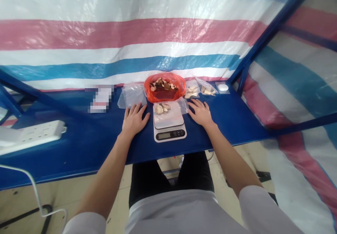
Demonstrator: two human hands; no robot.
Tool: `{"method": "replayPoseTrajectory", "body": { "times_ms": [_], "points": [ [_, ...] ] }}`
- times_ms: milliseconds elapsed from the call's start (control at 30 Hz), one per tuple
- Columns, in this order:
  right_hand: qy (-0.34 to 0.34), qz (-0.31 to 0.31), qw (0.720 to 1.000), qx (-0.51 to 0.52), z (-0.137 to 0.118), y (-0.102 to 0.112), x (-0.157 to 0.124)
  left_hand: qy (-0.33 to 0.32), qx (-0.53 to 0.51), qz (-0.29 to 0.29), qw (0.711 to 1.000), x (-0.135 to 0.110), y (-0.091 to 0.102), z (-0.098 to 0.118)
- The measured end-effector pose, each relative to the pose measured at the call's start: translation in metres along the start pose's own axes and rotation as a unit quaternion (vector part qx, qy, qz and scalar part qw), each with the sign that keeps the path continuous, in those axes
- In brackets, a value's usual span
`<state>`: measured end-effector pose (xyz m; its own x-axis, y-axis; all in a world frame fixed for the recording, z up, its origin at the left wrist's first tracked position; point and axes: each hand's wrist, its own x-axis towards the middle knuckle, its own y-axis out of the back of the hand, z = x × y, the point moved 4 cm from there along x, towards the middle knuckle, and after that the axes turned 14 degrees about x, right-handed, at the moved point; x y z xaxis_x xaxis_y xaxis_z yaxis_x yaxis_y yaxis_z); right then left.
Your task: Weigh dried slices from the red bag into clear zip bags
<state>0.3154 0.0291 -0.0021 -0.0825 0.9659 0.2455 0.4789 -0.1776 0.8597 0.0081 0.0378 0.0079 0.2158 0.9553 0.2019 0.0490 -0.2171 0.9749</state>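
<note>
My left hand [135, 119] lies flat on the blue table with its fingers apart, at the near edge of some clear plastic bags [131, 94]. My right hand [200, 112] rests flat too, fingers spread, right of a white kitchen scale [170, 121]. On the scale's plate lies a clear bag with dried slices [162, 108], its loose end [183, 104] reaching toward my right fingertips; whether they touch I cannot tell. Behind the scale stands an open red plastic bag [151, 92] holding more brown-edged slices [164, 84]. The scale's display shows no readable number.
Two filled clear bags, one [192, 90] beside the other [207, 89], lie right of the red bag. Farther right is a small bag with a round white thing [223, 87]. A white power strip [39, 135] and a blurred-out item [101, 98] are at left. Striped sheeting [131, 33] hangs behind.
</note>
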Motion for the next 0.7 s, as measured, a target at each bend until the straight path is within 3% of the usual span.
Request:
{"method": "replayPoseTrajectory", "body": {
  "times_ms": [467, 700],
  "points": [
    [0.012, 0.017, 1.000, 0.009, 0.001, 0.000, 0.001, 0.005, -0.022, 0.012, 1.000, 0.001, -0.001, 0.000],
    [0.024, 0.066, 0.992, 0.105, -0.004, 0.017, 0.001, 0.007, -0.074, 0.103, 0.992, 0.002, 0.011, -0.003]
  ]
}}
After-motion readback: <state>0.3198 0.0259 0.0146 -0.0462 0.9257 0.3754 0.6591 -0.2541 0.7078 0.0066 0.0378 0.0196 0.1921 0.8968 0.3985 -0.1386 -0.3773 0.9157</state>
